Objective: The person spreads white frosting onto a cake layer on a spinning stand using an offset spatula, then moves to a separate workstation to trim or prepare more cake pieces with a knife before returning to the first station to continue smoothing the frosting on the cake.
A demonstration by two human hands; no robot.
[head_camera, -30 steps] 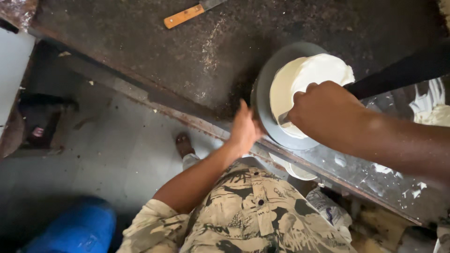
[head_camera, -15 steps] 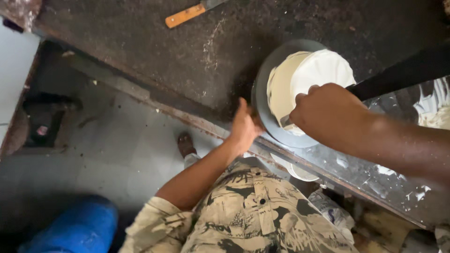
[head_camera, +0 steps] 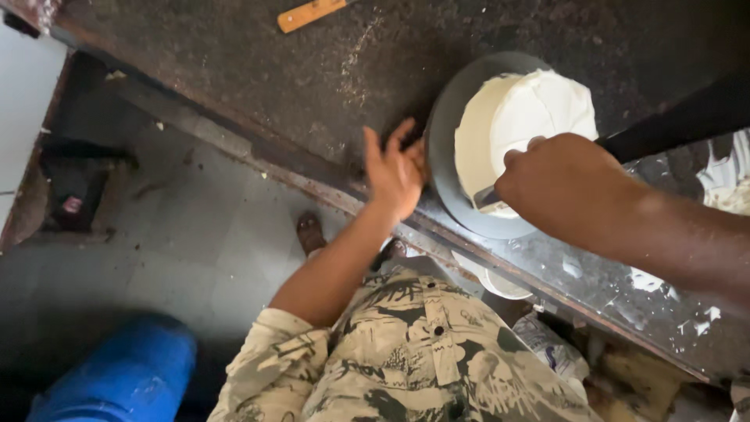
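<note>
So the left hand was spread open, fingers splayed, with its fingertips against the rim of the round grey turntable, not gripping anything. The right hand was clenched around the handle of a flat metal spatula, whose blade lay against the near side of the white frosted cake. The cake sat in the middle of that turntable, which stood right at the near edge of the dark worn table. My guess is the frosting was soft and smeary, so the cake would dent or slump if anyone grabbed it directly; I'd take it by the stiff edge of the grey disc instead, and that looked fairly heavy and stable. Further along the table to the right there were white cream smears on a shiny patch, and a wooden-handled tool lay well apart at the far side. As for containers, a pale round bowl peeked out from under the table edge, and I couldn't tell what was in it. A blue drum stood down on the tiled floor, contents hidden too. The person wore a patterned shirt.
</note>
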